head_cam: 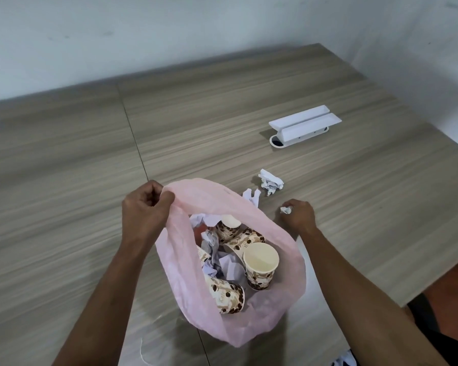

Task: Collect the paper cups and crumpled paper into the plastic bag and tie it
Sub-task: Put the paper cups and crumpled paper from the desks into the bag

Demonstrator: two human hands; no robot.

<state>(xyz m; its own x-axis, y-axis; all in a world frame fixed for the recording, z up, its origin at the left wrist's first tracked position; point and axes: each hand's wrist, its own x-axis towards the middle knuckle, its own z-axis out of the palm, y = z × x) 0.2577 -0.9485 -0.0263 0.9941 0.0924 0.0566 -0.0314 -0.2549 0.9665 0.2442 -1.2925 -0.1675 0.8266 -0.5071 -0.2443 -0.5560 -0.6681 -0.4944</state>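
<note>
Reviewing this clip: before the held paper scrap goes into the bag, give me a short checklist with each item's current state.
1. Left hand grip on the rim of the pink plastic bag: ok, rim pinched and lifted.
2. Bag mouth open: ok, patterned paper cups visible inside.
3. Right hand holding a small crumpled white paper ball: ok.
4. Wooden table cleared of paper: not ok, a larger crumpled paper wad and another scrap by the rim remain.
5. All cups bagged: ok, none visible on the table.
6. Bag tied: not ok.
</note>
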